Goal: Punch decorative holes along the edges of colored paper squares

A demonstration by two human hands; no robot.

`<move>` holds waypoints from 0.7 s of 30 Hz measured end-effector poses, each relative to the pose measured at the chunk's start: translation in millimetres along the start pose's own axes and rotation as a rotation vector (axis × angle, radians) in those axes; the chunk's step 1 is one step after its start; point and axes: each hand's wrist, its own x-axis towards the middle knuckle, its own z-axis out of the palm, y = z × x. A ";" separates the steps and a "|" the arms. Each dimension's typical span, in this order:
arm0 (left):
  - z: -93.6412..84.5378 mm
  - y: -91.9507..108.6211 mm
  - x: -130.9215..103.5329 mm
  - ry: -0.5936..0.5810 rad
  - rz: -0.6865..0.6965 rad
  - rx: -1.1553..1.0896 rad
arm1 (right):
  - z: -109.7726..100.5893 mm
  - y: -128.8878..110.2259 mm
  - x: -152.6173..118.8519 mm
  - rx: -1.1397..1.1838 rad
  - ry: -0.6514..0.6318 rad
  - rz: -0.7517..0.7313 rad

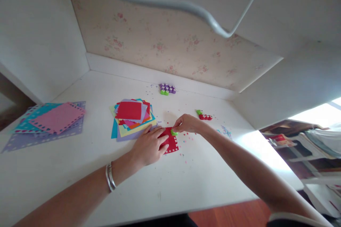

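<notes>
A red sheet of paper (170,145) lies on the white table, with small holes punched along its right and lower edges. My left hand (150,145) rests flat on its left part, fingers spread. At the sheet's upper right edge, a small green craft punch (174,132) sits under the fingertips of my right hand (185,124), which are closed on it. Bits of punched paper (183,145) are scattered right of the sheet. Left of it is a stack of coloured paper (130,113), topped by a red piece.
Punched sheets in pink, blue and purple (57,117) overlap at the far left. Several purple and green punches (167,88) stand near the back wall. Red punches (205,117) and a green punch (199,112) lie at right. A white metal rail (160,3) crosses overhead.
</notes>
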 end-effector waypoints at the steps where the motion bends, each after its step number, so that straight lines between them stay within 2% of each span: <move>1: 0.2 -0.3 -0.3 0.004 0.002 -0.001 | -2.0 0.6 0.2 0.026 -0.031 -0.007; 5: -0.2 -0.7 -1.0 0.019 0.003 -0.014 | -12.8 4.9 0.0 0.156 -0.174 -0.034; 9: -2.3 0.5 -0.4 0.024 0.002 -0.017 | -29.7 16.6 -6.6 0.092 -0.234 -0.051; 11: -3.1 0.8 0.0 0.022 0.000 -0.019 | -38.3 23.8 -12.6 0.051 -0.191 -0.018; 14: -3.1 0.4 0.1 0.011 -0.008 -0.020 | -43.3 31.6 -23.7 0.048 -0.016 0.023; 17: -2.0 -0.3 0.0 -0.007 -0.013 -0.010 | -33.8 33.1 -35.2 -0.069 0.115 0.005; 21: 0.4 -1.6 0.6 -0.038 -0.012 0.016 | -12.6 31.7 -48.8 -0.255 0.174 -0.062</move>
